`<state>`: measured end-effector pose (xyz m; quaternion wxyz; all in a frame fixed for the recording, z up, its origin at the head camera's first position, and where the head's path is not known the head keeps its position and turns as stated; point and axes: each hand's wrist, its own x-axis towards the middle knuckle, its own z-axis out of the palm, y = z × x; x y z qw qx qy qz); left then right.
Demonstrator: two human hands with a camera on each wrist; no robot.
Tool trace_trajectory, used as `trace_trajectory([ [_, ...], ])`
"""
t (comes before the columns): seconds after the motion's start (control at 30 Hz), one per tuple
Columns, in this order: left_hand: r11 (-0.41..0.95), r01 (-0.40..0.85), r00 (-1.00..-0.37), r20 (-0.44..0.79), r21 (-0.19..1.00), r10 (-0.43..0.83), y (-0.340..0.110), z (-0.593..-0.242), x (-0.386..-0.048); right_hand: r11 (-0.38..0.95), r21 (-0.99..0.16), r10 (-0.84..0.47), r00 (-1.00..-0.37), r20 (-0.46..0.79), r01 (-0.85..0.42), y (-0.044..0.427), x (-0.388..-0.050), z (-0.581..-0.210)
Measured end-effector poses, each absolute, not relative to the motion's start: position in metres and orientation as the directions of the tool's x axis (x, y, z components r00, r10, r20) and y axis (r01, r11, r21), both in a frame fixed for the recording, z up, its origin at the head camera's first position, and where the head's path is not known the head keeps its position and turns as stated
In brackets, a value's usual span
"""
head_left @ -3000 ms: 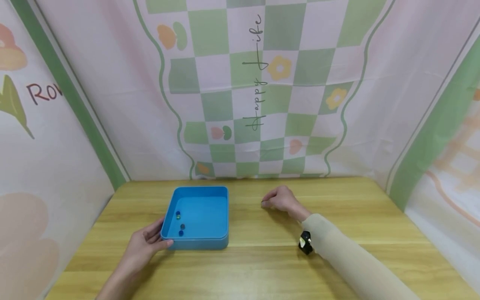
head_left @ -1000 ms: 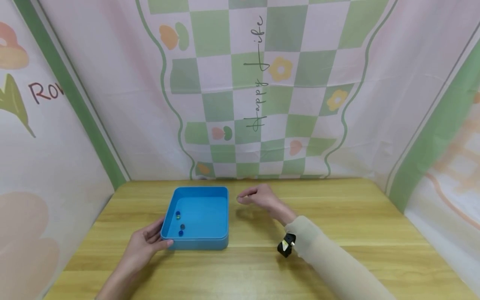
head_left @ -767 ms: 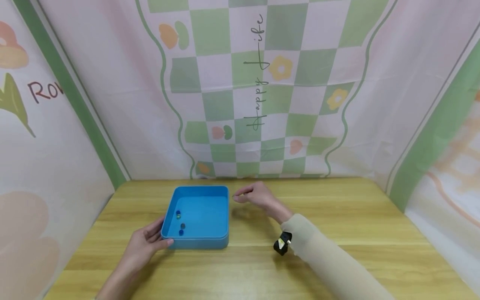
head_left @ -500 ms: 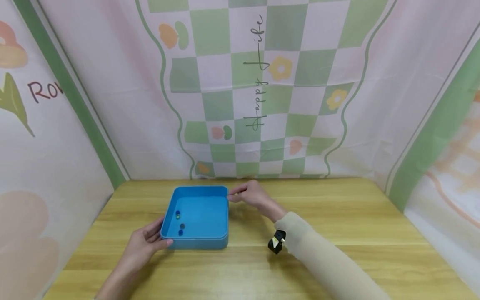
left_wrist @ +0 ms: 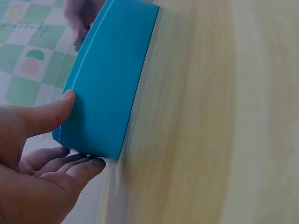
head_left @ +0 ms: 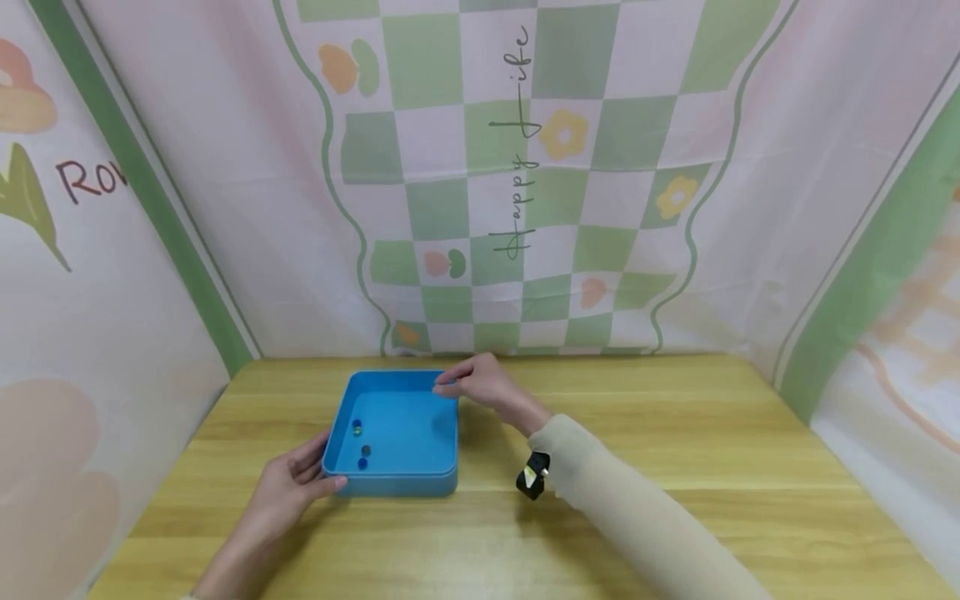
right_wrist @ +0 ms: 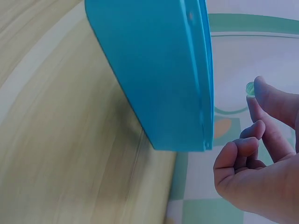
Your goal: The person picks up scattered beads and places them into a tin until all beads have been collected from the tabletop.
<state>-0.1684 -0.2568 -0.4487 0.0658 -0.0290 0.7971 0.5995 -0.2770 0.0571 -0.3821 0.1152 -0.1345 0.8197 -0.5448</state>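
A square blue plastic box (head_left: pixel 397 485), lidless, sits on the wooden table. My left hand (head_left: pixel 281 492) grips its near left corner, the thumb on the front wall and the fingers against the left side, as the left wrist view shows closely. Several glass marbles, among them a dark blue marble (head_left: pixel 363 463) and a grey marble (head_left: pixel 366 450), lie on the left part of the box floor. Above the far right rim, my right hand (head_left: pixel 487 387) pinches a clear greenish marble (right_wrist: pixel 250 88) between thumb and index finger. The head view hides that marble behind the fingertips.
The light wooden tabletop (head_left: pixel 637 467) stretches around the box. A printed cloth backdrop (head_left: pixel 495 208) hangs behind the table's far edge, with more cloth at both sides. A black wrist camera (head_left: pixel 533 476) hangs below my right cuff.
My right hand has moved left from the table right of the box to above its far right rim, pinching the marble. My left hand and the box have stayed put.
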Motion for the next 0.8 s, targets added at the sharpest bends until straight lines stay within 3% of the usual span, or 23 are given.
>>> trace_trajectory([
  [0.8,0.266,-0.121,-0.99,-0.136,0.956,0.039,-0.256,-0.449,-0.17,0.404,-0.914,-0.314,-0.942,-0.117,-0.021,0.01,-0.292,-0.387],
])
